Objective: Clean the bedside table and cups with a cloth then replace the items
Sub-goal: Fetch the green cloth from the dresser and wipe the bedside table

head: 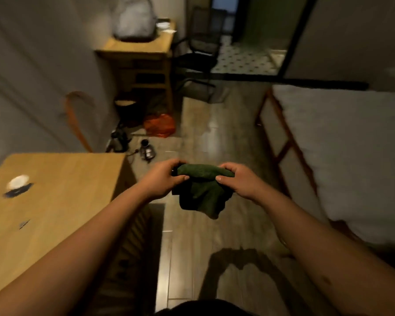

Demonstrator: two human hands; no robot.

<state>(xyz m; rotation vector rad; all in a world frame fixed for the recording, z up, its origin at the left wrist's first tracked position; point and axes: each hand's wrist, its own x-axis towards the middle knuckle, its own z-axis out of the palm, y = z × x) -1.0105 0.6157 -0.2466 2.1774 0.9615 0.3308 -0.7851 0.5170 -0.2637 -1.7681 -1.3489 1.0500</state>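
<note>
A dark green cloth (202,190) hangs bunched in the air over the floor, right of the bedside table. My left hand (163,179) grips its left end and my right hand (240,181) grips its right end, thumbs on top. The wooden bedside table (66,190) stands at the left. On its top, near the left edge, lies a blurred white and dark blue object (17,185); I cannot tell whether it is a cup. A small dark mark (24,224) sits nearer to me on the tabletop.
A bed with a white mattress (351,144) fills the right side. Ahead stand a wooden desk (144,53) with a grey bag (135,19), a black chair (201,51), an orange bag (160,125) and two dark vessels (146,150) on the floor.
</note>
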